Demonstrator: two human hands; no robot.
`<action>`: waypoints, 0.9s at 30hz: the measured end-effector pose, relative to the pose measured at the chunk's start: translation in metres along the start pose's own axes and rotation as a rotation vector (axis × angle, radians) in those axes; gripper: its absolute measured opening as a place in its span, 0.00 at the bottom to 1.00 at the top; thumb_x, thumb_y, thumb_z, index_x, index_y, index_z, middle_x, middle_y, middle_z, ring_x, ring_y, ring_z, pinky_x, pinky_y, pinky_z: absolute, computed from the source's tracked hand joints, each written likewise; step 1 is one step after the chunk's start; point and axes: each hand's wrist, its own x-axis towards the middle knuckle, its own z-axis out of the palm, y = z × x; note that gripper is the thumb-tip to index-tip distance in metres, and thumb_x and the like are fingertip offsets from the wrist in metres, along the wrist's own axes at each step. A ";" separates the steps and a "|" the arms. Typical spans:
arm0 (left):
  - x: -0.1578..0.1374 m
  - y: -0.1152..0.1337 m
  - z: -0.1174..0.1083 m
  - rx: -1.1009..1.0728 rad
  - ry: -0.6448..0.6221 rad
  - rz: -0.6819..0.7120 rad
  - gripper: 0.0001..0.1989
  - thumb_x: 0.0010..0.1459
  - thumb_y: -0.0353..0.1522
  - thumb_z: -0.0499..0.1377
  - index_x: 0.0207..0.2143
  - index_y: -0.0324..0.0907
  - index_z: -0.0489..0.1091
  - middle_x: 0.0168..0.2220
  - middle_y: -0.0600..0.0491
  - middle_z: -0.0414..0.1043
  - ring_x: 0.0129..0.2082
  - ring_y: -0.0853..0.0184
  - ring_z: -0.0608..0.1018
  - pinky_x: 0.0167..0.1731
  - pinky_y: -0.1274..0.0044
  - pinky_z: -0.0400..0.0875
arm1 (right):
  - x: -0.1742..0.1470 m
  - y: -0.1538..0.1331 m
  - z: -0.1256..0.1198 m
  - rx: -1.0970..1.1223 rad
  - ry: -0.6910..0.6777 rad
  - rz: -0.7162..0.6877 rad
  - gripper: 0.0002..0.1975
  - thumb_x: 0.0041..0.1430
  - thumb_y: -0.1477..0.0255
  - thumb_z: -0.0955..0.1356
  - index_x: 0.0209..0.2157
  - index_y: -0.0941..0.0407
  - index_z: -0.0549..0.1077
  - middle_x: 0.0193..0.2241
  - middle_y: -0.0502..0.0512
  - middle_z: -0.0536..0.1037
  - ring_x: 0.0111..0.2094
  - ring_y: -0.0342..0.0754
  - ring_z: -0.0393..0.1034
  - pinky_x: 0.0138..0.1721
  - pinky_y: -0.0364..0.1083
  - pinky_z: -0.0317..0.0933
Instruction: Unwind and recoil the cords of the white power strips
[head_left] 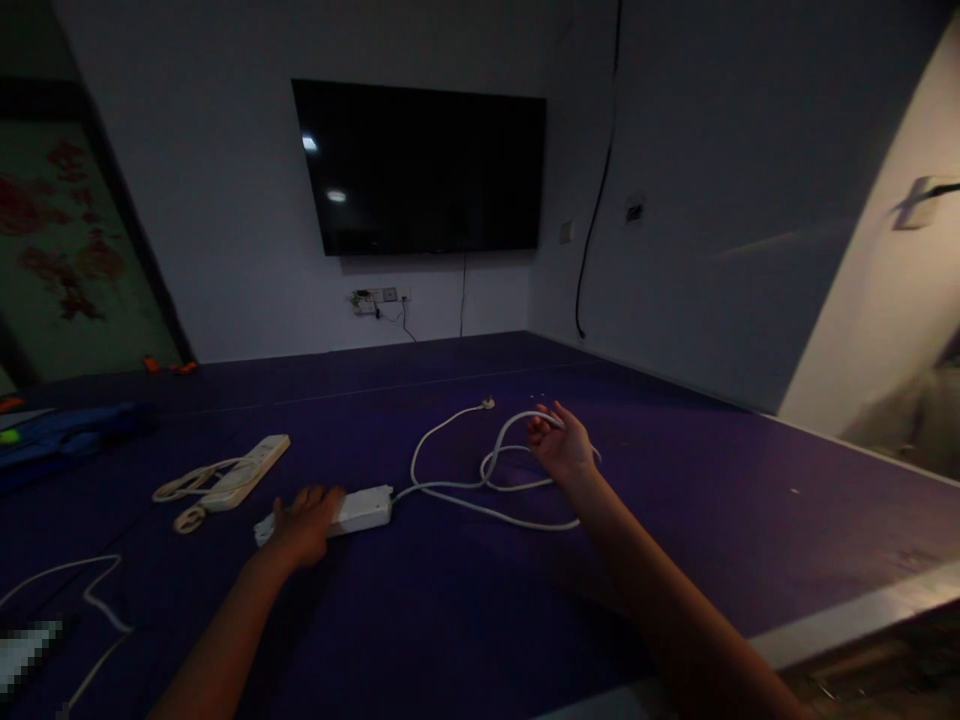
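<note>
A white power strip [364, 512] lies on the purple surface, and my left hand [304, 524] rests over its left part with the fingers curled across it. From the strip's right end runs a white power cord [454, 486], lying in loose loops. My right hand [564, 447] pinches one raised loop of this cord between thumb and fingers, palm turned partly up. The cord's plug [488, 403] lies on the surface beyond the loops, left of my right hand. Part of the strip is hidden under my left hand.
Another power strip [259, 470] with its cord bundled on it lies to the left. A thin white cable [94, 590] and blue cloth [71, 435] are farther left. A television [427, 170] hangs on the wall above sockets [389, 295]. A black cable [598, 200] dangles at right.
</note>
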 end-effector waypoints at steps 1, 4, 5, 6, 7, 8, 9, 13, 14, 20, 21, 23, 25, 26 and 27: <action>0.000 -0.001 -0.001 -0.017 -0.026 0.001 0.34 0.42 0.18 0.47 0.55 0.42 0.59 0.56 0.39 0.61 0.58 0.52 0.61 0.51 0.46 0.48 | -0.001 0.003 0.004 -0.021 -0.016 0.010 0.10 0.55 0.66 0.64 0.26 0.57 0.70 0.17 0.50 0.72 0.19 0.42 0.67 0.19 0.40 0.57; -0.001 -0.003 -0.006 -0.090 -0.110 0.009 0.33 0.43 0.21 0.48 0.55 0.37 0.58 0.57 0.35 0.58 0.60 0.48 0.58 0.52 0.45 0.45 | -0.005 0.010 0.019 -0.078 -0.055 0.051 0.11 0.55 0.67 0.63 0.25 0.58 0.71 0.16 0.51 0.73 0.19 0.41 0.67 0.18 0.39 0.56; -0.002 -0.004 -0.008 -0.123 -0.135 0.010 0.33 0.42 0.22 0.49 0.56 0.36 0.58 0.58 0.34 0.57 0.60 0.47 0.57 0.52 0.44 0.44 | -0.005 0.011 0.026 -0.106 -0.068 0.067 0.12 0.56 0.67 0.63 0.24 0.58 0.71 0.16 0.52 0.73 0.18 0.41 0.67 0.18 0.38 0.56; -0.002 -0.003 -0.011 -0.162 -0.150 0.011 0.34 0.42 0.22 0.49 0.56 0.35 0.57 0.59 0.33 0.54 0.61 0.46 0.54 0.52 0.44 0.42 | -0.005 0.012 0.034 -0.143 -0.081 0.088 0.13 0.56 0.66 0.63 0.23 0.58 0.71 0.16 0.52 0.73 0.18 0.41 0.67 0.18 0.38 0.55; -0.003 -0.002 -0.015 -0.208 -0.149 0.009 0.36 0.41 0.23 0.50 0.58 0.34 0.56 0.61 0.32 0.52 0.62 0.44 0.51 0.51 0.43 0.39 | -0.004 0.012 0.043 -0.190 -0.092 0.108 0.13 0.56 0.66 0.63 0.22 0.58 0.70 0.16 0.52 0.73 0.18 0.41 0.67 0.18 0.38 0.55; -0.002 0.002 -0.020 -0.265 -0.132 0.007 0.38 0.41 0.23 0.51 0.59 0.34 0.53 0.62 0.32 0.49 0.63 0.43 0.48 0.51 0.42 0.37 | -0.003 0.012 0.053 -0.255 -0.097 0.127 0.14 0.56 0.65 0.63 0.21 0.58 0.70 0.15 0.53 0.73 0.18 0.42 0.67 0.18 0.39 0.55; -0.001 0.008 -0.028 -0.337 -0.095 0.006 0.39 0.41 0.24 0.53 0.60 0.34 0.52 0.62 0.33 0.48 0.63 0.43 0.45 0.52 0.43 0.34 | -0.002 0.011 0.064 -0.338 -0.102 0.157 0.15 0.56 0.65 0.62 0.21 0.58 0.70 0.15 0.53 0.73 0.17 0.42 0.67 0.18 0.39 0.55; 0.012 0.053 -0.079 -0.956 0.222 0.134 0.32 0.52 0.38 0.54 0.60 0.40 0.53 0.62 0.40 0.52 0.63 0.54 0.54 0.58 0.59 0.46 | -0.002 0.014 0.110 -0.708 -0.302 0.263 0.21 0.58 0.63 0.60 0.17 0.59 0.70 0.11 0.55 0.71 0.14 0.43 0.65 0.17 0.39 0.54; 0.017 0.066 -0.095 -1.149 0.280 0.161 0.31 0.55 0.43 0.52 0.59 0.40 0.55 0.60 0.40 0.57 0.60 0.56 0.59 0.56 0.62 0.53 | -0.004 0.017 0.121 -0.814 -0.401 0.288 0.22 0.57 0.62 0.60 0.15 0.59 0.69 0.09 0.55 0.69 0.13 0.43 0.63 0.16 0.39 0.54; 0.031 0.115 -0.161 -1.449 0.086 0.169 0.30 0.52 0.49 0.55 0.48 0.34 0.67 0.37 0.38 0.76 0.34 0.57 0.79 0.36 0.67 0.69 | -0.034 0.050 0.159 -1.189 -0.994 0.478 0.09 0.43 0.70 0.71 0.15 0.59 0.73 0.11 0.52 0.72 0.18 0.45 0.70 0.17 0.39 0.59; 0.031 0.117 -0.162 -1.439 0.027 0.221 0.29 0.50 0.45 0.59 0.48 0.33 0.67 0.33 0.40 0.77 0.31 0.58 0.79 0.35 0.67 0.69 | -0.038 0.056 0.162 -1.208 -1.048 0.501 0.06 0.41 0.72 0.71 0.16 0.58 0.73 0.12 0.51 0.72 0.19 0.45 0.70 0.19 0.39 0.61; 0.032 0.118 -0.159 -1.465 -0.052 0.323 0.26 0.49 0.36 0.63 0.48 0.32 0.66 0.29 0.44 0.77 0.29 0.62 0.79 0.36 0.68 0.69 | -0.043 0.065 0.164 -1.267 -1.150 0.564 0.04 0.40 0.74 0.70 0.17 0.57 0.74 0.13 0.49 0.73 0.20 0.44 0.71 0.20 0.39 0.62; 0.033 0.118 -0.154 -1.545 -0.006 0.385 0.23 0.50 0.30 0.62 0.49 0.33 0.66 0.28 0.47 0.77 0.29 0.65 0.79 0.39 0.68 0.70 | -0.043 0.068 0.164 -1.311 -1.206 0.579 0.03 0.42 0.74 0.70 0.18 0.58 0.74 0.15 0.49 0.74 0.20 0.43 0.71 0.19 0.38 0.61; 0.034 0.118 -0.152 -1.584 0.087 0.407 0.22 0.51 0.30 0.60 0.49 0.33 0.66 0.28 0.48 0.77 0.30 0.66 0.79 0.40 0.68 0.70 | -0.042 0.066 0.163 -1.328 -1.215 0.562 0.04 0.42 0.72 0.70 0.19 0.59 0.75 0.16 0.50 0.75 0.20 0.43 0.71 0.19 0.38 0.61; 0.035 0.117 -0.152 -1.608 0.224 0.429 0.20 0.52 0.30 0.59 0.48 0.34 0.67 0.30 0.48 0.78 0.32 0.66 0.79 0.42 0.68 0.69 | -0.039 0.062 0.162 -1.336 -1.210 0.526 0.05 0.42 0.71 0.71 0.21 0.59 0.75 0.17 0.50 0.76 0.20 0.43 0.71 0.18 0.38 0.61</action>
